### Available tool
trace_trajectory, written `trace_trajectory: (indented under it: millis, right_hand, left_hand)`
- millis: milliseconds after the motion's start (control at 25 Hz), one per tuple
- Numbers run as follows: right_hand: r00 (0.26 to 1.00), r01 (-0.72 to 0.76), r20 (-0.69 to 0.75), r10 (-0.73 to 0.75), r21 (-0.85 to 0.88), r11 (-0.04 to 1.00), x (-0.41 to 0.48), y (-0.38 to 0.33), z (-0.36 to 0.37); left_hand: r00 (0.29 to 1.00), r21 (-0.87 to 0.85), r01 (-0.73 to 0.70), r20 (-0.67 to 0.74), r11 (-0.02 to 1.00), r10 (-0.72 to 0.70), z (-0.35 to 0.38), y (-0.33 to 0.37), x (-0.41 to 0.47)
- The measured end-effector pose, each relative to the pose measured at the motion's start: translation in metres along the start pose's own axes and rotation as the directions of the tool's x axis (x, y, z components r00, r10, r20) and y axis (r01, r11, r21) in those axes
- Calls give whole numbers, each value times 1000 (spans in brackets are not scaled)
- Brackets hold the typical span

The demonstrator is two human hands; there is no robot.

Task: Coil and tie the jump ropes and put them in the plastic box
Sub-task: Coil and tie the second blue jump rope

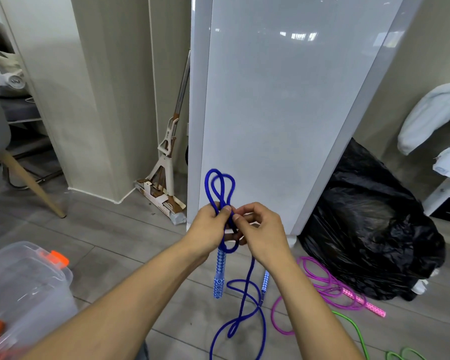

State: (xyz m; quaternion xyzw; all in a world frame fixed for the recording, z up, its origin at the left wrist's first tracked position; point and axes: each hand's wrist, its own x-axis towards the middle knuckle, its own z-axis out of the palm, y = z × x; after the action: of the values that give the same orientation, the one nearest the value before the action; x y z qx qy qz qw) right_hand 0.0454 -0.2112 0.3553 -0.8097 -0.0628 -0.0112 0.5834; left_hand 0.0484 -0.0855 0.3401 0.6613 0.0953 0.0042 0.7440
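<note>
Blue jump rope [250, 271] being held in mid-air.
I am seeing the left hand [208, 227] and right hand [261, 231] both pinching its strands, loops rising above the fingers, one handle [219, 274] hanging below, the rest trailing on the floor [115, 229]. The plastic box [50, 294] is sitting on the floor's near left, pink rope [366, 305] on its right.

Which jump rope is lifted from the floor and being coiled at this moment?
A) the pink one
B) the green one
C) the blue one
C: the blue jump rope is held up with loops on top, while the pink jump rope and the green jump rope lie on the floor.
</note>
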Motion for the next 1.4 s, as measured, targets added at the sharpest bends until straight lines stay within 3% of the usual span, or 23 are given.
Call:
trace_trajectory:
  millis: [120,280,440,520,600,680,760,920,1040,1120,1240,1400]
  right_hand:
    - [986,-94,137,96,-20,995,3,1,-11]
    - [917,-151,336,214,-204,967,3,10,-31]
    - [845,-182,421,330,-353,918,3,19,-45]
    - [857,-172,385,344,-415,893,4,21,-50]
    - [920,-111,273,283,-510,853,6,21,-51]
    - [966,-52,183,180,-545,836,8,21,-52]
    - [977,-16,169,127,-541,841,10,22,-54]
    - [976,-26,147,161,-656,754,11,27,-64]
    - [992,-51,51,120,-696,716,10,22,-68]
    - [995,34,94,28,-596,802,10,18,-63]
    - [987,144,129,-99,-417,897,8,10,-51]
    - [980,184,124,-156,-255,949,6,6,-39]
  left_hand:
    - [990,-137,-50,-139,989,31,-8,12,5]
    - [954,-276,-86,-300,957,-1,-23,17,11]
    - [947,-571,-67,-294,818,-127,-28,23,15]
    - [948,-660,-43,-263,750,-177,-30,24,15]
    - [946,-569,-39,-286,822,-154,-30,21,16]
    - [955,-313,-67,-294,947,-30,-26,18,16]
    - [967,-111,-100,-247,989,70,-22,18,14]
    - [959,166,-117,-237,979,155,-27,17,15]
    - [952,434,-139,-188,890,240,-28,16,14]
    - [975,507,-157,-57,848,215,-23,13,7]
    - [984,452,-162,138,877,111,-13,11,-3]
    - [969,417,-192,223,888,105,-2,11,-14]
